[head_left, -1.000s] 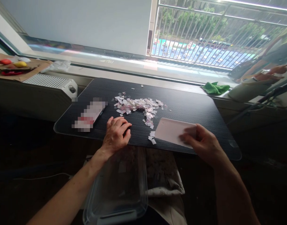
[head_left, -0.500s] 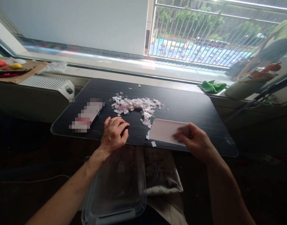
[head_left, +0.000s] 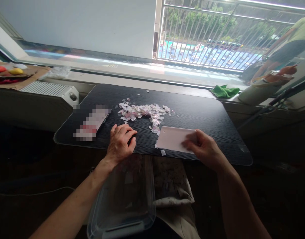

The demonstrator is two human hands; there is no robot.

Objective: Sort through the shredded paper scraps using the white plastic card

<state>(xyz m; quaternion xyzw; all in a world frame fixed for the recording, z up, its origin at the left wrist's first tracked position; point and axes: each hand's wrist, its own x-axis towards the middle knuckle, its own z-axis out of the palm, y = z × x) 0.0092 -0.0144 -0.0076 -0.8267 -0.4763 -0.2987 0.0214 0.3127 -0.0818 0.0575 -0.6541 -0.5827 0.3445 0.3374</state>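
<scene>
My right hand (head_left: pixel 204 146) grips the right end of a flat, pale pink rectangular panel (head_left: pixel 173 137), which has a small round hole near its far left corner. The panel lies low over the dark tabletop, its left edge at several small white paper scraps. Beyond it spreads a loose pile of paper pieces (head_left: pixel 142 111), white with some pinkish ones. On the table's near edge rests my left hand (head_left: pixel 122 139), fingers loosely curled and apart, holding nothing. To its left lies a pixelated oblong object (head_left: pixel 94 122), its details hidden.
Below the near edge of the black table (head_left: pixel 199 113) is a clear plastic bin (head_left: pixel 122 199) with scraps inside. A green cloth (head_left: pixel 224 91) and a pale bucket (head_left: pixel 257 91) stand by the window. A white radiator (head_left: pixel 50 89) is at left. Someone shows at upper right.
My right hand and the pink panel have shifted slightly left, toward the scraps. My left hand stays where it was.
</scene>
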